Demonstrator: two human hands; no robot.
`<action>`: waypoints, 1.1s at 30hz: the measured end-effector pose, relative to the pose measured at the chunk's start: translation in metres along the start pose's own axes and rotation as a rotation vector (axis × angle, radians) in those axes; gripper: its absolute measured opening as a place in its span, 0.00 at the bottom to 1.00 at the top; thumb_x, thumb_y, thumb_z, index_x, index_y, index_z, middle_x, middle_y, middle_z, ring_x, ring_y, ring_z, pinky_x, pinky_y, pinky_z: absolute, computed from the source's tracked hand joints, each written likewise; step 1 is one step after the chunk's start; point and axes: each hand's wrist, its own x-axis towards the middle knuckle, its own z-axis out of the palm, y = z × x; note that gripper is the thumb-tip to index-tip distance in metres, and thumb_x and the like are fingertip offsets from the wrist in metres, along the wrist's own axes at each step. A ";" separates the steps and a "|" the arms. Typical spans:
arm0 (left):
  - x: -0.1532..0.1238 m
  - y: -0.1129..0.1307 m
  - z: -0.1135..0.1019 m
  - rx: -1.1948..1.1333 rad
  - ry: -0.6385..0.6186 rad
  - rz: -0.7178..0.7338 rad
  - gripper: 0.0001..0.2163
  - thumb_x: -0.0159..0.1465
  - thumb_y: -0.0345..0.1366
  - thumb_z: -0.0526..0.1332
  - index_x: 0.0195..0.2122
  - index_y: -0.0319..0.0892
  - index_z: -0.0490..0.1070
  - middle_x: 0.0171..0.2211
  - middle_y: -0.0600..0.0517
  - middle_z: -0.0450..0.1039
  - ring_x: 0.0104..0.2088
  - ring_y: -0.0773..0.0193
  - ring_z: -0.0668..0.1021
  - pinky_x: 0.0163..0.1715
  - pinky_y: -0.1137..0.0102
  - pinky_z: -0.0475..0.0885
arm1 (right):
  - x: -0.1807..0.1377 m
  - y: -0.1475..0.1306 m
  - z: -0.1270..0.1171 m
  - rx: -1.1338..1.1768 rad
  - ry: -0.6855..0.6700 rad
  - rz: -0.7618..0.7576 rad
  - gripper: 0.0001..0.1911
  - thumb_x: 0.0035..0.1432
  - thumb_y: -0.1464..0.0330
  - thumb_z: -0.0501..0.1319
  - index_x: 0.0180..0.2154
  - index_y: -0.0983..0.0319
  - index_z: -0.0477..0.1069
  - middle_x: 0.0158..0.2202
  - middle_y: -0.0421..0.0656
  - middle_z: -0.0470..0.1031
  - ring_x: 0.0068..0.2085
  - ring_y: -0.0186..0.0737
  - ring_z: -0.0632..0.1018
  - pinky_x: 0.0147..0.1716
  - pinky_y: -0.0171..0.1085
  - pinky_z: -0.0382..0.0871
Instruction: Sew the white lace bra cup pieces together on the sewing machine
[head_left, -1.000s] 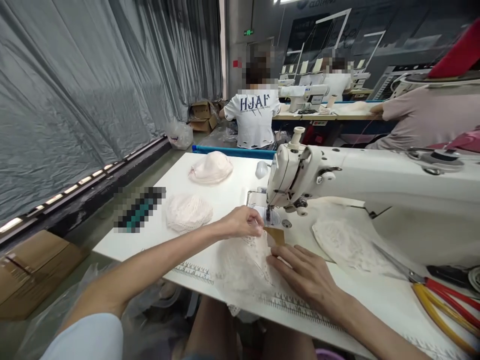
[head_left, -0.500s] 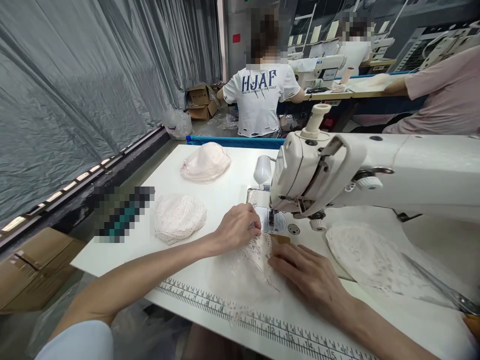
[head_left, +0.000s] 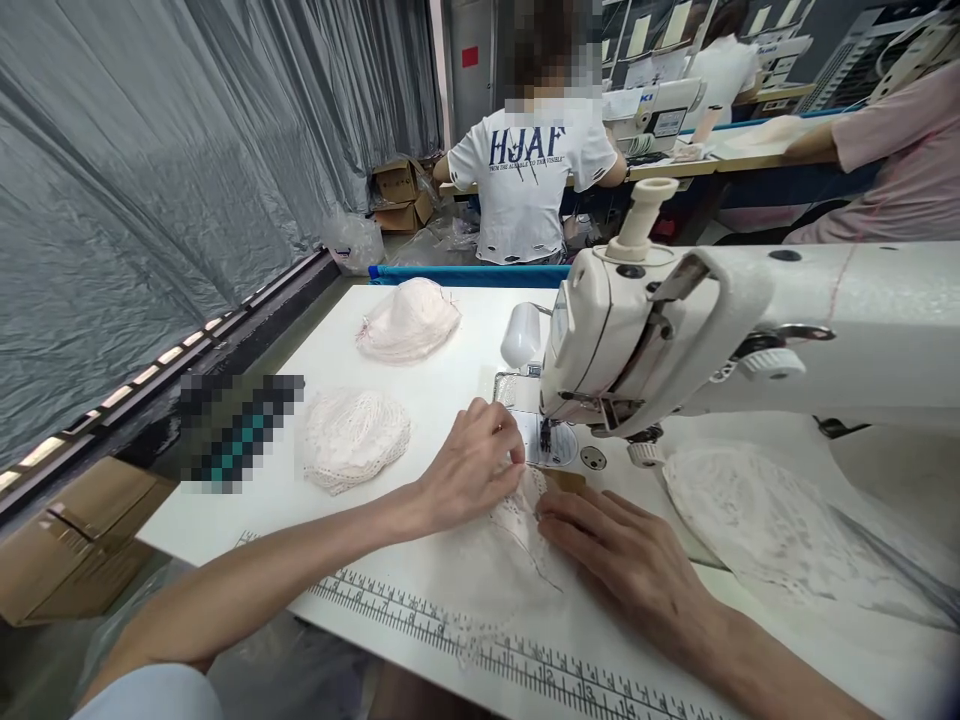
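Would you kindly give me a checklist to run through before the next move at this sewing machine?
1. Left hand pinching the lace: ok, at its far end.
2. Right hand at the lace's right edge: ok; its exact grip is hidden.
3. Both hands clear of the presser foot: ok, they are on its near side.
4. Lace under the presser foot: not ok, it appears to lie short of it.
5. Lace free of loose thread: not ok, one trails across it.
6. Needle threaded: cannot tell, too small.
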 end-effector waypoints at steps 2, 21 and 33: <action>-0.003 0.000 0.004 0.036 -0.015 0.061 0.04 0.63 0.31 0.54 0.32 0.39 0.65 0.36 0.50 0.67 0.39 0.63 0.67 0.39 0.68 0.63 | -0.001 0.000 0.001 0.014 -0.026 0.015 0.16 0.63 0.80 0.46 0.33 0.64 0.70 0.36 0.46 0.77 0.32 0.37 0.75 0.26 0.35 0.66; 0.003 -0.008 0.005 -0.172 -0.080 -0.272 0.05 0.63 0.33 0.56 0.32 0.40 0.69 0.27 0.55 0.73 0.28 0.66 0.73 0.31 0.71 0.66 | -0.002 -0.001 0.001 0.009 -0.018 0.032 0.16 0.63 0.80 0.45 0.33 0.63 0.69 0.35 0.44 0.77 0.31 0.36 0.74 0.25 0.35 0.61; 0.005 -0.015 0.014 -0.159 0.033 -0.208 0.04 0.59 0.26 0.57 0.32 0.40 0.68 0.29 0.56 0.70 0.28 0.69 0.71 0.29 0.73 0.64 | -0.002 0.001 0.001 0.046 -0.039 0.044 0.17 0.64 0.79 0.44 0.33 0.63 0.69 0.36 0.44 0.78 0.32 0.37 0.74 0.27 0.36 0.60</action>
